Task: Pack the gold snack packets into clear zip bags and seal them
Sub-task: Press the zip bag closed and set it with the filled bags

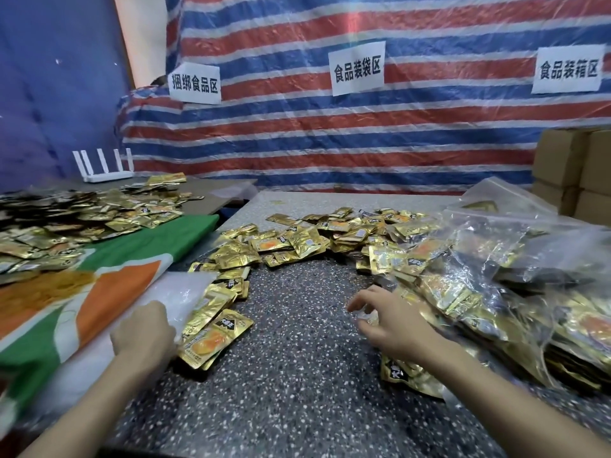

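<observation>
Left hand (142, 332) is curling over the end of a clear zip bag (185, 292), where a stack of gold packets (211, 332) is lying partly out on the speckled table (297, 375). Right hand (393, 325) is hovering half-open, fingers bent, just beside the filled bags (496, 285); whether it is pinching anything cannot be told. Filling appears to be the step in hand: the stack needs pushing fully inside before the zip is pressed. Beyond, loose gold packets (314, 233) are lying heaped, awaiting bagging.
</observation>
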Available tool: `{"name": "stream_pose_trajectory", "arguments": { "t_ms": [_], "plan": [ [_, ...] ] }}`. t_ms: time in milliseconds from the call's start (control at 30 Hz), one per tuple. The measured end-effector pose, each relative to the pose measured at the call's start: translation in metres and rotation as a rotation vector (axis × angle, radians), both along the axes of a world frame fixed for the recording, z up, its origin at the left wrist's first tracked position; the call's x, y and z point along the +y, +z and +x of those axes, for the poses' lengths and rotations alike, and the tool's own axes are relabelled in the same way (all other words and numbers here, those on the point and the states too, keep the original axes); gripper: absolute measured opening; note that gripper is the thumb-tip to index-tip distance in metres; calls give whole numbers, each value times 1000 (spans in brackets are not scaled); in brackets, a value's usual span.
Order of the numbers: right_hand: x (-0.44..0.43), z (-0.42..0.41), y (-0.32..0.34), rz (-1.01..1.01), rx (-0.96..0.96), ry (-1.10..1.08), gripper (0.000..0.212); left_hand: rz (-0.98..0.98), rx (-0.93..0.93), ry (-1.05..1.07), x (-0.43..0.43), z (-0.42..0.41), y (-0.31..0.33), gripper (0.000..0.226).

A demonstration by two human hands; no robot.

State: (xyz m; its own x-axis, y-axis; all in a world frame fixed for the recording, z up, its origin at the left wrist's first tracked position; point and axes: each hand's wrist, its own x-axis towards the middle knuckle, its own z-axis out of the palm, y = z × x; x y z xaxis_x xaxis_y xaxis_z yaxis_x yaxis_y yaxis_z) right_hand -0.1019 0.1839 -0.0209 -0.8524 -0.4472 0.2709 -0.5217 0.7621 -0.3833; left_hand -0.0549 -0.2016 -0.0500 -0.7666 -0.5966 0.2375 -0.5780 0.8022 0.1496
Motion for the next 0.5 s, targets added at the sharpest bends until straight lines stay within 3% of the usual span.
{"name": "stream_pose_trajectory", "arguments": {
  "t_ms": [67,233,433,500],
  "plan": [
    [1,1,3,-11,-5,-13,16,72,16,0,-3,-2,4,12],
    [-1,3,9,-12,-4,-10,15,226,-8,-73,-11,-10,11,43],
    [-3,7,12,-34,8,-5,11,146,71,-111,0,-8,20,34],
    [-6,6,13,-74,-11,16,9,156,181,-139,10,-4,25,33]
  ]
}}
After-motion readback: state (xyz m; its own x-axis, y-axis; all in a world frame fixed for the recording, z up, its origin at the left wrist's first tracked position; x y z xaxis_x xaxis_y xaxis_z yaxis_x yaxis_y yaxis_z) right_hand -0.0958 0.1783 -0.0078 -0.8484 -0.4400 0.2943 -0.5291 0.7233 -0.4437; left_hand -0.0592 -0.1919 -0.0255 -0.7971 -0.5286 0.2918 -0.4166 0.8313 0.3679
